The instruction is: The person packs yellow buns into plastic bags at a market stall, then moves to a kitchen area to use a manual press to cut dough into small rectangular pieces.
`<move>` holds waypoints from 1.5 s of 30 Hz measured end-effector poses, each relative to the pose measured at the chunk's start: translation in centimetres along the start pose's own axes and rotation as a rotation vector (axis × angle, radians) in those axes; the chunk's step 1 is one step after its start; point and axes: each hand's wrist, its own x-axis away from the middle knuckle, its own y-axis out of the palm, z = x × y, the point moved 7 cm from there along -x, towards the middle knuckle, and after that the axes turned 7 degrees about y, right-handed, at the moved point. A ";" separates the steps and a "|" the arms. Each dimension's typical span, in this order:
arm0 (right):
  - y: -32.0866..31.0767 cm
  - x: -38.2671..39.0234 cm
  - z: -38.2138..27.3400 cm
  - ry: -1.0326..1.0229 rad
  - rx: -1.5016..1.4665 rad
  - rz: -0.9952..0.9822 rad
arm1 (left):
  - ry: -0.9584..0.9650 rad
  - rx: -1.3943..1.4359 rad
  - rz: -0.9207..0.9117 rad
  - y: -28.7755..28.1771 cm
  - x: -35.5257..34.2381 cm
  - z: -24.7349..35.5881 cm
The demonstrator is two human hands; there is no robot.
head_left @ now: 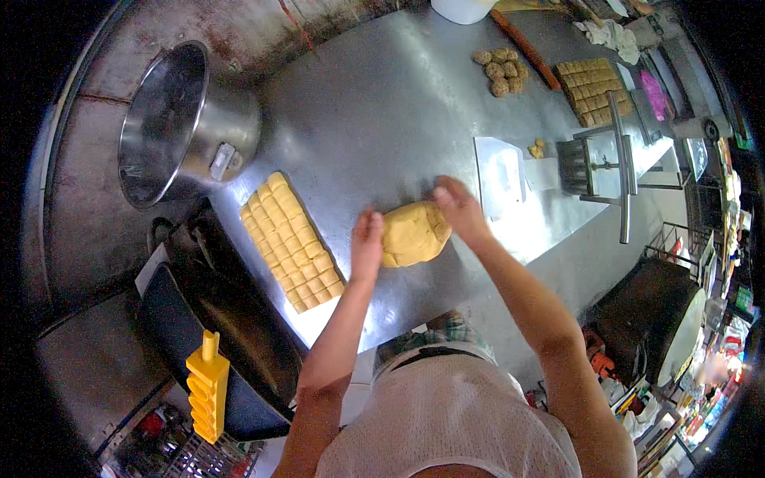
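Observation:
A lump of pale yellow dough point(414, 237), flattened and roughly rounded, lies on the metal table in front of me. My left hand point(367, 241) is against its left side, fingers pointing away from me and not wrapped round it. At the dough's upper right edge is my right hand point(460, 209), its fingers slightly blurred and loosely apart; whether they touch the dough is hard to tell. To the left lies a slab of yellow dough cut into small squares point(291, 243).
A large steel pot point(227, 119) stands tilted at the left. Further right are a clear plastic sheet or scraper point(500, 177), a metal frame with a handle point(594, 166), brown balls point(500, 72), a rolling pin point(526, 49) and a cut brown slab point(594, 89). A yellow tool point(208, 390) is lower left.

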 end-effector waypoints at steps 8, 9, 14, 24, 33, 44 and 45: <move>0.3 13.4 -0.3 -0.526 0.362 0.079 | 0.710 -0.455 -0.065 2.0 13.1 4.4; 0.0 14.3 -0.4 -0.501 0.356 0.138 | 0.612 -0.351 -0.062 1.9 13.2 3.8; 1.5 12.7 6.8 0.099 -0.140 0.044 | 0.227 0.092 0.031 3.7 13.0 0.2; -4.0 18.6 -20.5 -0.398 0.127 0.058 | 0.311 0.409 -0.071 2.9 16.9 24.0; -1.0 7.6 -9.9 -0.279 0.666 0.319 | 0.194 -0.234 0.171 1.7 5.9 12.7; 0.4 -0.6 -0.3 -0.020 0.327 -0.046 | 0.245 -0.114 0.040 2.8 -2.0 5.2; 1.2 0.7 -0.4 -0.132 0.362 -0.005 | 0.266 -0.206 -0.037 3.9 -1.1 4.9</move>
